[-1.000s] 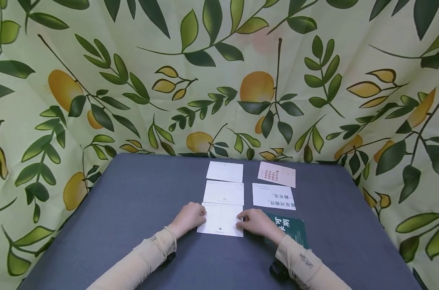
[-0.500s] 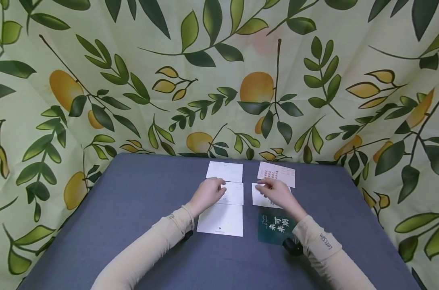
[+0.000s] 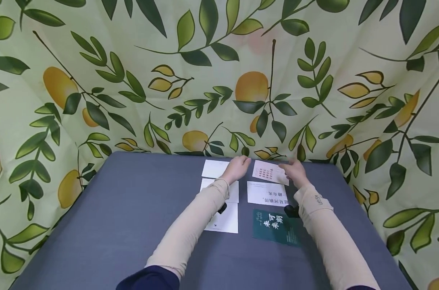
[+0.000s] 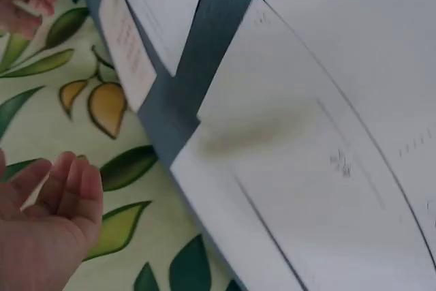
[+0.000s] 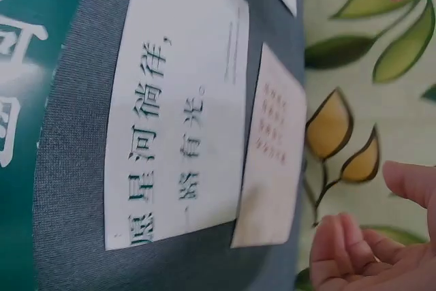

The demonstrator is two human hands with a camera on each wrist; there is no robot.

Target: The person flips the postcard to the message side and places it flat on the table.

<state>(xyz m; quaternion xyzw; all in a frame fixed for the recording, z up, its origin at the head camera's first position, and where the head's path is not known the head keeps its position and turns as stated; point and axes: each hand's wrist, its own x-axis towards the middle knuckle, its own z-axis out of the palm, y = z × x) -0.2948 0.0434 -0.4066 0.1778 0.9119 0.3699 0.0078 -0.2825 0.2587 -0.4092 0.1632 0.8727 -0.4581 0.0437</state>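
My left hand (image 3: 237,167) hovers by the far white card (image 3: 211,168), near the gap toward the pink card (image 3: 266,172). Its fingers (image 4: 78,185) are loosely bent around nothing in the left wrist view. By the pink card's right edge is my right hand (image 3: 294,171); in the right wrist view its relaxed fingers (image 5: 334,247) appear apart from that card. Below the pink card lie a white card with dark lettering (image 3: 264,192) and a green card (image 3: 275,226). My left forearm partly covers the middle white card (image 3: 234,192) and the near white card (image 3: 228,219).
The cards lie flat in two columns on a dark grey-blue cloth-covered table (image 3: 139,209). A curtain printed with leaves and fruit (image 3: 204,88) hangs just behind the table's far edge. A dark wrist device (image 3: 292,211) sits under my right sleeve.
Both hands have left the near white card and moved away from me over the middle row to the far row. The right hand has also shifted right. The cards lie as before.
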